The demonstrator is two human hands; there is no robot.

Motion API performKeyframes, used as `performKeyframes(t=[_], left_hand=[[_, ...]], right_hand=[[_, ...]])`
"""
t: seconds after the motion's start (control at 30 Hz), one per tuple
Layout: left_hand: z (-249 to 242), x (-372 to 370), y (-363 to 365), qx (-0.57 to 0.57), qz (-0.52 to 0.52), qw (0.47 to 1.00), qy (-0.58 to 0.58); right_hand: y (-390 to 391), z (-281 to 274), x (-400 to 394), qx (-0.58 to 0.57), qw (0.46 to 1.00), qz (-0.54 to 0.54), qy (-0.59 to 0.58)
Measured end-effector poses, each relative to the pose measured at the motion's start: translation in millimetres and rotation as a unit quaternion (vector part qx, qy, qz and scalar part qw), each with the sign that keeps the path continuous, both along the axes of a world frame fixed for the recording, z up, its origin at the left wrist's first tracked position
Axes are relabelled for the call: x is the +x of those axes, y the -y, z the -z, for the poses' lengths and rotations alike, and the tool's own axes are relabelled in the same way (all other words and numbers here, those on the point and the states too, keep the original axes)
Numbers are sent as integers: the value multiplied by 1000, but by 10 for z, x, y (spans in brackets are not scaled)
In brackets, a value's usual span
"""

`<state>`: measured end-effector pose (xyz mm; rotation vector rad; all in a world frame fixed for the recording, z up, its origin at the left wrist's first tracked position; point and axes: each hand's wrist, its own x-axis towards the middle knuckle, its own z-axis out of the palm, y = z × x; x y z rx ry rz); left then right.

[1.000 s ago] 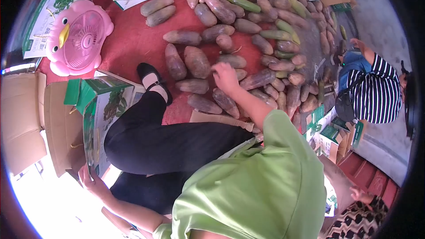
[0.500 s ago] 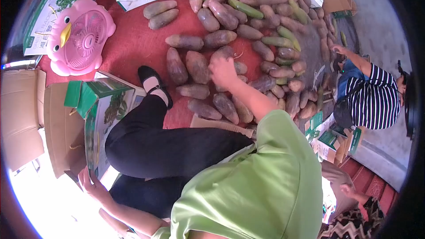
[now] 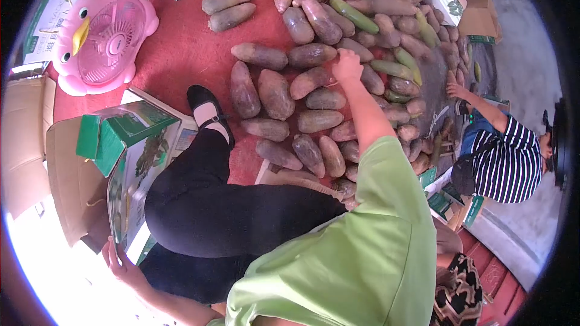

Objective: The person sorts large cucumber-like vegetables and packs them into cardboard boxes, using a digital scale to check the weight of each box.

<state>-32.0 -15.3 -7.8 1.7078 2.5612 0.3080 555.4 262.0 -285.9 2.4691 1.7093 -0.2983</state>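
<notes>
My right hand (image 3: 348, 67) is over the pile with its fingers curled down, beside the end of a purplish-green radish (image 3: 311, 82). Anything under the fingers is hidden. More radishes lie around it: a plump one (image 3: 276, 95) and a long one (image 3: 244, 90) to the left, another (image 3: 312, 55) just beyond. At the lower left, my left hand (image 3: 125, 270) grips the near edge of an opened green-and-white carton (image 3: 136, 163) standing beside my leg.
A pink penguin-shaped fan (image 3: 112, 42) stands at the upper left. Brown cardboard (image 3: 75, 175) is beside the carton. A pair of radishes (image 3: 229, 9) lies apart on the red carpet (image 3: 181, 42). At right, a person in a striped shirt (image 3: 504, 160) reaches toward the heap.
My right hand has moved right and slightly away, off the radish it was over, which now shows whole. My left hand stays at the carton. The view has shifted a little.
</notes>
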Motion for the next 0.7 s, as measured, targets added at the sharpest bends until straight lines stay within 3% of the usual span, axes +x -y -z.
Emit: performKeyframes(t=[0.13, 0.4, 0.57, 0.63, 0.7], left_hand=[[-18, 23, 23, -10, -20, 1000, -3], [-1, -95, 156, -17, -32, 999, -6], [-11, -107, 142, -22, -46, 999, -9], [-9, -142, 173, -14, -26, 999, 12], [-3, -182, 222, -20, -26, 999, 9]], right_hand=[[-191, 69, 254, -62, 997, 23, 33], [-281, 292, 414, -35, 995, -62, 75], [141, 352, 571, -65, 978, -127, 149], [429, 292, 516, -22, 966, -186, 177], [684, 198, 436, -46, 972, -180, 145]])
